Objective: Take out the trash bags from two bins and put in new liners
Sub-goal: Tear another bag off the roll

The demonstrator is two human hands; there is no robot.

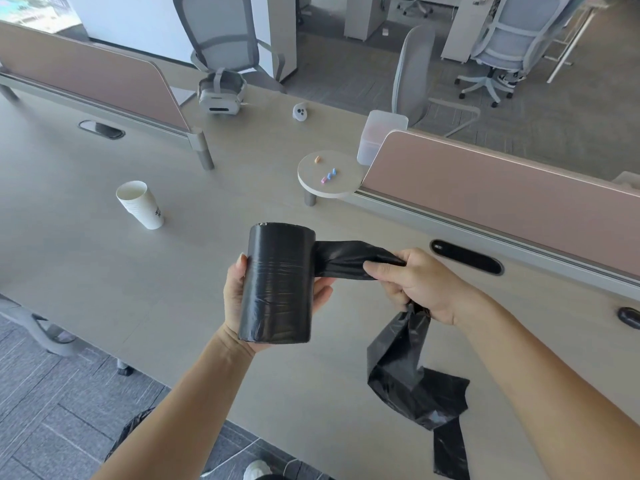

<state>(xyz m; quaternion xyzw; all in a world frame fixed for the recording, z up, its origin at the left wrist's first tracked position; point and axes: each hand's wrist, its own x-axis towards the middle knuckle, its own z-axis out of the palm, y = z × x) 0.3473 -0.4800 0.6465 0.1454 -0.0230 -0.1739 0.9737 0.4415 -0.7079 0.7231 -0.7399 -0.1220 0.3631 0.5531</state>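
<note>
My R hand (415,282) was clenched on the free liner (349,258), thumb & fingers pinching the black film just beside the roll. The rest of it ran through my fist and hung down in a crumpled tail (415,386) onto the desk (173,289). My L hand (239,299) was wrapped round the liner roll (277,282), holding it upright above the desktop, thumb on one side, fingers on the other.

Progress, my guess: I was mid-way thru getting a fresh liner off the roll, and it wasn't torn free yet as far as I could see. No bin was plainly in view. Something dark & baggy (131,434) sat low by the floor at the desk's near edge, but I couldn't tell if it was a bin or a pulled bag. So old bags out: unknown. Lining both bins looked like it was left to do.

Room: bare desktop all round the roll. The paper cup stack (140,204) was well apart to the L. The pink divider (502,178) & cable slot (465,256) stood near, beyond my R hand, so that side was tighter. The near desk edge ran diagonally under my forearms, w/ open floor below L.
</note>
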